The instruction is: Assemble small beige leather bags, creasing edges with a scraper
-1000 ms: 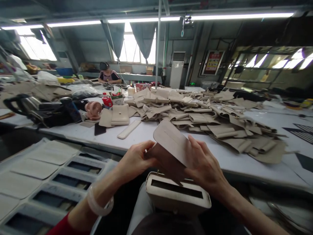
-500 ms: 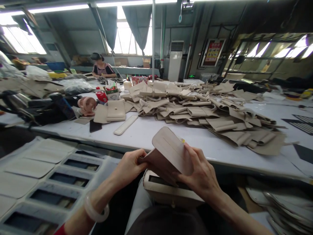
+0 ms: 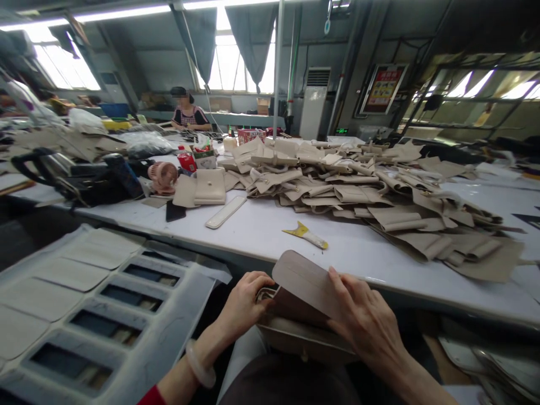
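Note:
My left hand (image 3: 244,304) and my right hand (image 3: 365,320) both grip a beige leather bag piece (image 3: 306,284) held over my lap, its flap lifted toward me. My left fingers pinch its left edge; my right fingers press flat along the flap's right side. Under it rests a beige bag body (image 3: 304,340) on my knees. A small yellow-handled scraper tool (image 3: 306,233) lies on the white table (image 3: 261,230) just beyond my hands.
A big heap of beige leather pieces (image 3: 371,191) covers the table's right half. A finished beige pouch (image 3: 210,185), a pink fan (image 3: 162,174) and a black bag (image 3: 84,180) sit at left. A grey tray rack (image 3: 105,298) stands left. Another person (image 3: 188,112) sits far back.
My hands and the bag piece have dropped lower toward my lap. The yellow-handled scraper, hidden behind the flap before, now shows on the table.

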`<state>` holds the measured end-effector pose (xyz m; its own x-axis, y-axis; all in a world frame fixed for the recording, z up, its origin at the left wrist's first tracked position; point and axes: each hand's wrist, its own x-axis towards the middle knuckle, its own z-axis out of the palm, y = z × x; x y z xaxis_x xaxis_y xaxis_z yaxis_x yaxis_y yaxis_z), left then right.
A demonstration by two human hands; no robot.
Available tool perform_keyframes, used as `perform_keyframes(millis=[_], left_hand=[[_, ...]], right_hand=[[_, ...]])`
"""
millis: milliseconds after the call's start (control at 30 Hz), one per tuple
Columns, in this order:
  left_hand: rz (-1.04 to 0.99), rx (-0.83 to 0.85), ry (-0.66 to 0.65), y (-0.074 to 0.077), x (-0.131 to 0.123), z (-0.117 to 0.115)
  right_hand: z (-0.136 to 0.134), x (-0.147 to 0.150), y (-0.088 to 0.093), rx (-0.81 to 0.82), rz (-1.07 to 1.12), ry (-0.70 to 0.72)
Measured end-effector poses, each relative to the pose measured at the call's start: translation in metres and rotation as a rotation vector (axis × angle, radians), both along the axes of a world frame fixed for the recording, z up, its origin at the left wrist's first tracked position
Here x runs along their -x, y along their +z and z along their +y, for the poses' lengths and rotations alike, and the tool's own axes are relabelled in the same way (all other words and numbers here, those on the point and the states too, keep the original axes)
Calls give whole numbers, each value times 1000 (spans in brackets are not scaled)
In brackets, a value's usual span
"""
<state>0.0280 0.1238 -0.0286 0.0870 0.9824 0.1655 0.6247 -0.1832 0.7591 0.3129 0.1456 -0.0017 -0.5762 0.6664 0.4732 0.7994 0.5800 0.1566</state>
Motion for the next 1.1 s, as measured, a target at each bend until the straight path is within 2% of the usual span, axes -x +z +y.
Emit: perform_keyframes(millis=[167,367,533,600,700,933,1100], left_hand=[[-666,228,219,-43,9,-13],[-952,445,278,-96,-9,-29],[-1233,515,286,-124,-27,-36],[-1317,492,277,-129,-31,-38],[-1334,467,314,-132,-34,-39],[-1373,495,298,-125,-34,-38],[-1424,475,298,-122,-36,-36]], right_hand=[[1,5,-7,-26,-140,72],[18,5,-10,89,-137,213],[29,4,-12,285,-177,340],[28,11,-13,321,-203,375],[25,19,-15,357,-235,407],[24,7,-18,267,-309,484],[22,10,-21,321,-356,470]])
